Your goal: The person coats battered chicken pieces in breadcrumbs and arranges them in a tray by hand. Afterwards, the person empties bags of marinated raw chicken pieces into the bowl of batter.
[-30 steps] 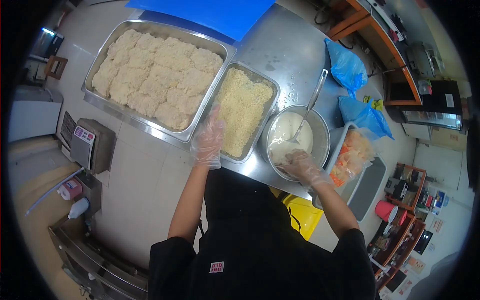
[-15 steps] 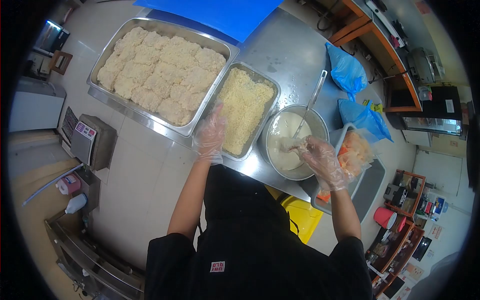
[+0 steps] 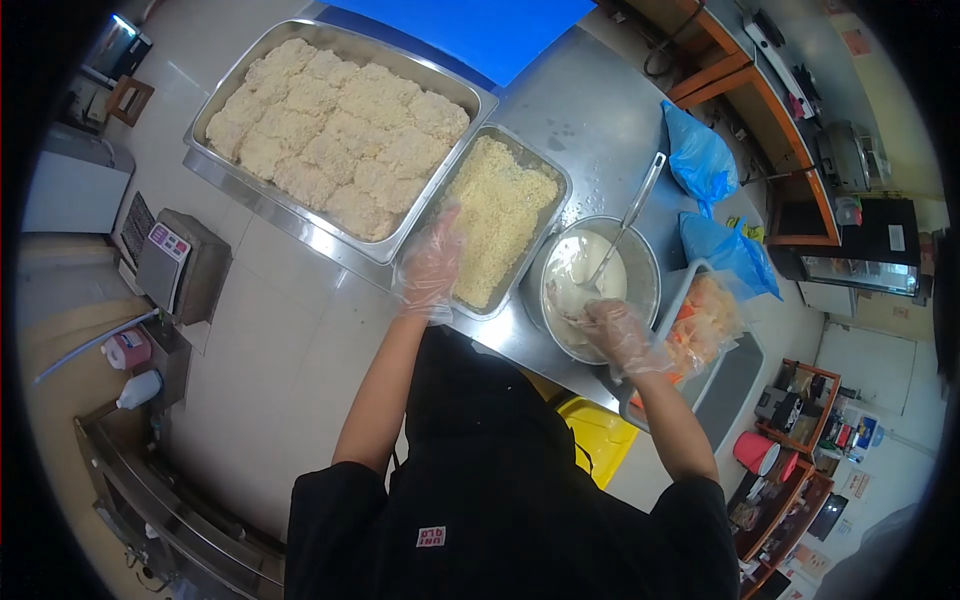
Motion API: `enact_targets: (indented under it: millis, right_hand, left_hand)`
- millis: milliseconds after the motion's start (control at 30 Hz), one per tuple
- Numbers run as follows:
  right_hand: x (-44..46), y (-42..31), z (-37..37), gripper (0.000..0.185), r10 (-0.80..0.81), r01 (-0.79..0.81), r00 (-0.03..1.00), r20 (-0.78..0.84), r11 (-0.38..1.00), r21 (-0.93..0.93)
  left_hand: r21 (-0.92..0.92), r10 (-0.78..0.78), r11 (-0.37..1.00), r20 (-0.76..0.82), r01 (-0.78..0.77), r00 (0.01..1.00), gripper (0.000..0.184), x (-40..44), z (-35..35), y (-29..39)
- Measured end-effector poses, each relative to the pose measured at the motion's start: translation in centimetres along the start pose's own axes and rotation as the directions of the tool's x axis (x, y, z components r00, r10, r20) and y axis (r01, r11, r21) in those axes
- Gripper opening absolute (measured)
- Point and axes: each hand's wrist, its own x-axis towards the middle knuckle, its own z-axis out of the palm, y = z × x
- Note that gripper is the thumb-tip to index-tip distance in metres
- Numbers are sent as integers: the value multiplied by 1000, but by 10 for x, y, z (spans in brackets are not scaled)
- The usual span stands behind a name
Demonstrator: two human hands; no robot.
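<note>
My left hand (image 3: 432, 268), in a clear plastic glove, rests at the near left rim of the metal tray of breadcrumbs (image 3: 500, 220). Its fingers are stretched out and hold nothing. My gloved right hand (image 3: 622, 335) reaches into the round metal pot (image 3: 652, 268) from the near right. Bent fingers pinch a batter-coated piece of meat (image 3: 566, 312), which is partly sunk in white batter (image 3: 598, 255). A metal ladle (image 3: 640, 195) leans in the pot, its handle pointing up and away.
A large metal pan (image 3: 190, 140) of breaded pieces (image 3: 340, 130) stands at the left. Right of the pot is a grey bin (image 3: 740, 375) with pale raw meat (image 3: 700, 325) in clear plastic. Blue plastic bags (image 3: 700, 150) and a blue board (image 3: 480, 30) lie on the steel table (image 3: 570, 90).
My right hand has moved left and down, lowering the piece of meat into the batter. My left hand stays by the crumb tray. The whole view has shifted slightly.
</note>
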Motion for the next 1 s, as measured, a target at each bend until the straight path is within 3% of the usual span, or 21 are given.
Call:
enact_targets:
  millis: [67,133,233,333,400,433,533,600,700,833,967,1000]
  right_hand:
    - [-11,-8,-31,28,17,-16,999,40,1000,-27]
    - [-21,-26,-70,30,66,-64,994,93,998,-26]
    - [-26,-38,-98,27,4,1,997,79,998,-61]
    - [5,-60,-93,25,65,-68,994,87,997,26]
    - [48,-35,-34,27,70,-55,989,127,991,-119]
    - [63,-31,-16,29,-46,53,996,76,994,-93]
    - [92,-31,30,30,83,-78,995,-53,993,87]
    - [92,-34,31,25,-15,23,990,-138,998,62]
    - [84,-23,40,24,-19,36,959,-283,998,53]
    - [38,-29,-34,22,-57,119,959,-276,970,212]
    - [-11,-32,-98,16,-159,248,908,-387,950,190]
    - [-21,-40,-114,16,-62,149,947,-316,955,256]
  left_hand:
    - [-30,68,997,-64,-70,996,45,2,2,0]
    - [-21,52,998,-31,-53,998,46,1,1,0]
    - [3,7,1000,17,-7,1000,46,0,-3,3]
    - [86,-109,991,71,103,991,46,-4,-1,-3]
    - [137,-125,984,105,110,987,46,-7,13,-12]
    - [160,-102,984,114,83,988,46,-10,15,-24]
    - [-5,-139,990,120,141,983,47,-7,9,-10]
    - [0,-144,989,126,145,982,47,-7,8,-11]
    - [-37,-138,989,130,144,982,45,-4,10,-4]
    - [-2,-241,969,203,247,949,45,3,-2,16]
    - [11,-169,986,119,169,978,45,-4,14,-8]
    - [34,-138,990,101,135,985,45,-6,15,-14]
